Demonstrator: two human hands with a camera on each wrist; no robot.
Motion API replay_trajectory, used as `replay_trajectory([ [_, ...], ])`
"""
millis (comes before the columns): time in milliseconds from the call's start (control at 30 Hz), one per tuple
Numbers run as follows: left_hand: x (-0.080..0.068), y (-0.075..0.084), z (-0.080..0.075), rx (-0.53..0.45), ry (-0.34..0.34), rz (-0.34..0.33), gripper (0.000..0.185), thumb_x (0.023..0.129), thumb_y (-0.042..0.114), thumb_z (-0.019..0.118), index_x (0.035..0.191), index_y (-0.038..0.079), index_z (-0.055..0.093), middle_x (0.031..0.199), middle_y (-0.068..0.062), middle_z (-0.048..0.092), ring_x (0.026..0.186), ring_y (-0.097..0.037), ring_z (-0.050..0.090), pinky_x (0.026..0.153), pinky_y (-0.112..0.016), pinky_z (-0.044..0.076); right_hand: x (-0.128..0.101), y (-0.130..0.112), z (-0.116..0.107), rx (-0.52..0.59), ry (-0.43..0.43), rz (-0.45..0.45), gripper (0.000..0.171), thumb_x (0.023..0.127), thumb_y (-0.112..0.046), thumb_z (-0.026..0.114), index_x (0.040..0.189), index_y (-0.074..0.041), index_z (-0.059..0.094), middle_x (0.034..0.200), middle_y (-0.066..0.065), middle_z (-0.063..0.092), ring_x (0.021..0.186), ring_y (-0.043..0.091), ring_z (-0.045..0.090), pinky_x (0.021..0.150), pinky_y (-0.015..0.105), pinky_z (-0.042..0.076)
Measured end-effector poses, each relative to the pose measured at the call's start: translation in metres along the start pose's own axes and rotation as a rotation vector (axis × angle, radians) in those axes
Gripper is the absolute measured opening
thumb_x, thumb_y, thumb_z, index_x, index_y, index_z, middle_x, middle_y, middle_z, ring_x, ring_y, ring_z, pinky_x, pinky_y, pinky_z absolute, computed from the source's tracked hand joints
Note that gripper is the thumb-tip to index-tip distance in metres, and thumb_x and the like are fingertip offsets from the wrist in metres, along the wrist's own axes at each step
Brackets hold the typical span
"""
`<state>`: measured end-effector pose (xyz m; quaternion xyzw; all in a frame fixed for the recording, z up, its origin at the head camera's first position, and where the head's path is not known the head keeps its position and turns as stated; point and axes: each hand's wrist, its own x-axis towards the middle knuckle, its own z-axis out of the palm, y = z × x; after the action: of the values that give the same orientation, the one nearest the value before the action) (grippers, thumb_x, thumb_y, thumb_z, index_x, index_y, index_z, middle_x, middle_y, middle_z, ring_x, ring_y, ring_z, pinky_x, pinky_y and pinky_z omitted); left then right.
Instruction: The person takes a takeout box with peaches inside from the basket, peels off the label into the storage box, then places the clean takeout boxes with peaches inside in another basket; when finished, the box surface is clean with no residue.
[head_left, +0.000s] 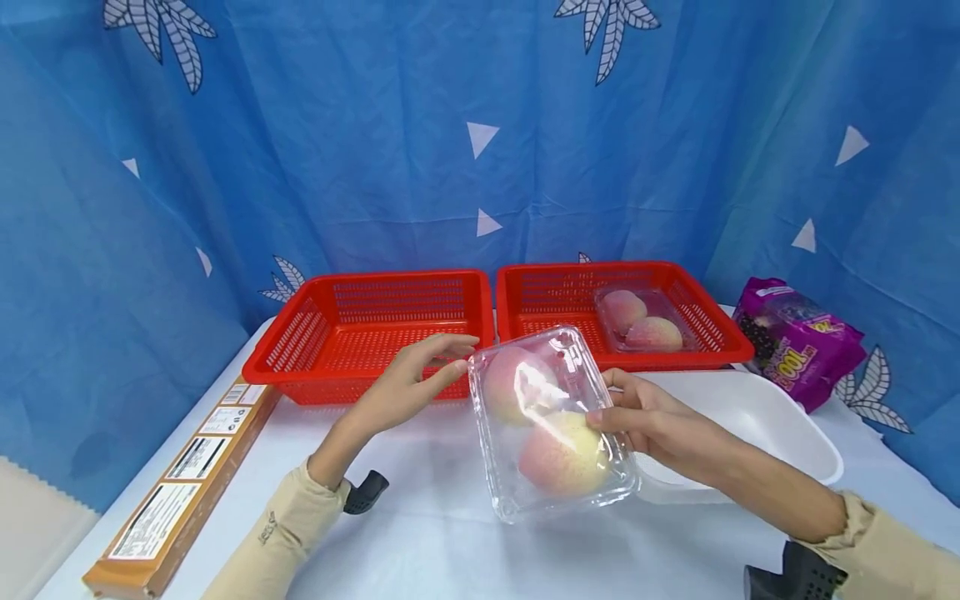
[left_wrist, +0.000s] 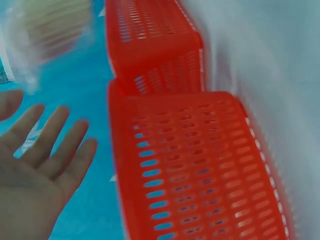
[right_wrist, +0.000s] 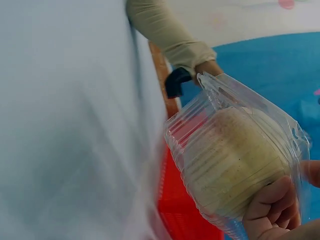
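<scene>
Holding the clear clamshell with your right hand, you keep it lifted above the table, tilted so its lid faces you; your grip is a pinch on its right edge, thumb over the lid and fingers underneath, which leaves the two peaches inside free to be seen. From the right wrist view the fingertips press the underside of the box, so the load sits on them rather than hanging from the rim. Your left hand is spread with straight fingers, its tips just at the box's upper left corner, holding nothing; it looks placed to steady that corner. Behind it lies the empty left red basket; the right red basket already carries a second clamshell of peaches. A white tub sits under your right wrist, a purple bag beyond it, and a brown carton lies along the table's left edge
</scene>
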<state>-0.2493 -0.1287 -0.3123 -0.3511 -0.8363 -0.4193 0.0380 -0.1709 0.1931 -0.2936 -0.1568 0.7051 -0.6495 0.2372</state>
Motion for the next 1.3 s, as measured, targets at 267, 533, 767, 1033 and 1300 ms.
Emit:
replay_trajectory([
  [267, 0.036, -0.013, 0.02, 0.234, 0.069, -0.033, 0.053, 0.095, 0.038, 0.058, 0.14, 0.014, 0.047, 0.139, -0.004, 0.05, 0.13, -0.023, 0.044, 0.107, -0.048, 0.038, -0.006, -0.008, -0.027, 0.012, 0.051, -0.163, 0.045, 0.098, -0.013, 0.046, 0.138, -0.014, 0.026, 0.135, 0.004, 0.039, 0.121, 0.02, 0.049, 0.093, 0.04, 0.051],
  [533, 0.072, -0.019, 0.046, 0.506, -0.028, -0.134, 0.061, 0.097, 0.043, 0.05, 0.147, 0.011, 0.039, 0.154, -0.01, 0.033, 0.143, -0.036, 0.024, 0.115, -0.053, 0.021, 0.015, -0.027, -0.051, 0.103, 0.184, -0.188, 0.028, 0.098, -0.01, 0.048, 0.123, -0.013, 0.036, 0.121, 0.001, 0.05, 0.109, 0.015, 0.055, 0.086, 0.03, 0.054],
  [767, 0.072, -0.019, 0.053, 0.531, -0.058, -0.248, 0.064, 0.097, 0.052, 0.044, 0.149, 0.017, 0.036, 0.156, -0.002, 0.029, 0.144, -0.033, 0.021, 0.115, -0.054, 0.016, 0.044, -0.047, -0.072, 0.12, 0.307, -0.117, 0.023, 0.098, -0.018, 0.052, 0.116, -0.015, 0.038, 0.118, 0.002, 0.044, 0.103, 0.012, 0.055, 0.079, 0.024, 0.055],
  [1033, 0.07, -0.019, 0.054, 0.547, -0.041, -0.221, 0.063, 0.097, 0.052, 0.044, 0.147, 0.016, 0.04, 0.154, -0.002, 0.034, 0.142, -0.033, 0.026, 0.115, -0.053, 0.019, 0.08, -0.056, -0.098, 0.107, 0.348, -0.092, 0.011, 0.099, -0.014, 0.049, 0.105, -0.013, 0.04, 0.11, -0.001, 0.037, 0.103, 0.01, 0.037, 0.071, 0.014, 0.045],
  [1300, 0.07, -0.018, 0.054, 0.575, -0.034, -0.208, 0.062, 0.096, 0.051, 0.046, 0.145, 0.014, 0.043, 0.152, -0.005, 0.036, 0.14, -0.033, 0.031, 0.114, -0.053, 0.024, 0.117, -0.06, -0.114, 0.065, 0.346, -0.057, 0.017, 0.099, -0.012, 0.048, 0.083, -0.012, 0.054, 0.098, 0.001, 0.046, 0.09, 0.013, 0.043, 0.067, 0.02, 0.046],
])
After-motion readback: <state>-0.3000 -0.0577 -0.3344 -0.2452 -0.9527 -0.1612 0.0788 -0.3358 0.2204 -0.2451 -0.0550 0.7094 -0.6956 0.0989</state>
